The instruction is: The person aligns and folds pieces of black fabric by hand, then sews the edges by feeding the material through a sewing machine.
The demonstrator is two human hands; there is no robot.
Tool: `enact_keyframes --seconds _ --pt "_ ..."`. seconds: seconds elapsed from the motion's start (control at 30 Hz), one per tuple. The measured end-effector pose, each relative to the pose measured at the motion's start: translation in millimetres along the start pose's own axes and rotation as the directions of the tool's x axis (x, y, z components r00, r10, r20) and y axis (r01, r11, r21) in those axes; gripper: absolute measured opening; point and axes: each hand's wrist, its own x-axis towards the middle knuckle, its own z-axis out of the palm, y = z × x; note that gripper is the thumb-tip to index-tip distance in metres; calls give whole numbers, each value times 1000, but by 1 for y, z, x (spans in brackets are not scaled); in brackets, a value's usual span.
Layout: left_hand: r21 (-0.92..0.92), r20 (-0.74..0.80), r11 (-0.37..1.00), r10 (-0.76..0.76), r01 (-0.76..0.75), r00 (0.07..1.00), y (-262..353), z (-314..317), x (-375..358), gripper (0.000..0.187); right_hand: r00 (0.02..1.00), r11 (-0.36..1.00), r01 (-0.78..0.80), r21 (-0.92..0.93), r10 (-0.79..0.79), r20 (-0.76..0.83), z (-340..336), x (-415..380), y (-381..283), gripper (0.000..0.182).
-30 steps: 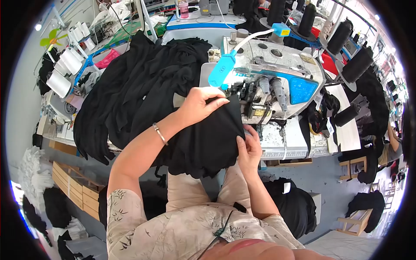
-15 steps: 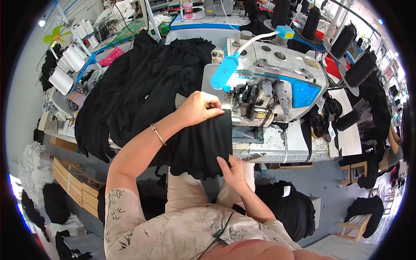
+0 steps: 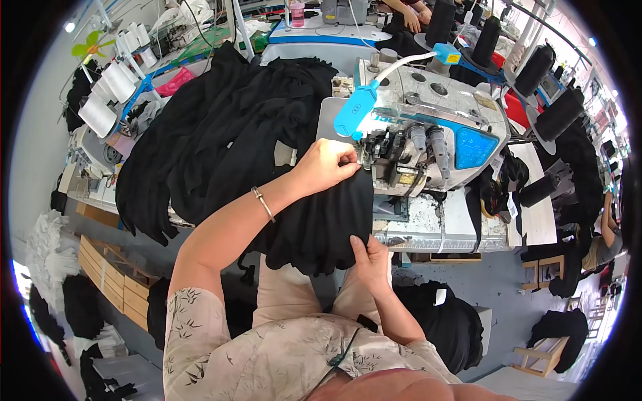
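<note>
Black fabric (image 3: 321,224) hangs over the front edge of the table, before a white and blue sewing machine (image 3: 428,100). My left hand (image 3: 326,164) pinches its upper edge between thumb and fingers, close beside the presser foot and needle area (image 3: 371,150). Lower down, my right hand (image 3: 372,264) grips the fabric's right edge, thumb on top and the other fingers partly hidden. A blue lamp (image 3: 356,110) on a white bendy neck hangs over the machine's left end.
A large heap of black fabric (image 3: 221,127) covers the table on the left. Black thread cones (image 3: 558,117) stand at the back right, white cones (image 3: 100,117) at the left. A co-worker's hands (image 3: 416,17) are at the far table. Black fabric (image 3: 441,321) lies beside my leg.
My left hand and the fabric's upper edge have moved right, closer to the presser foot. My right hand has shifted slightly right with the lower edge. A co-worker's hands have come into view behind.
</note>
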Motion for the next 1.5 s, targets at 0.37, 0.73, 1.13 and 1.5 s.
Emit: enact_keyframes --seconds 0.37,0.73,1.13,1.5 --pt "314 -243 949 116 -35 963 -25 7 13 27 999 999 -34 21 33 40 1 30 2 20" --pt "29 382 923 -366 384 849 -11 -24 -120 38 988 997 35 -69 -24 150 -17 -32 52 18" --pt "-285 389 838 -343 465 855 29 -72 -128 54 925 819 -370 439 280 257 10 -66 -35 22" --pt "-407 404 436 -703 803 586 -39 -39 -218 73 891 809 -431 399 314 327 17 -75 -37 26"
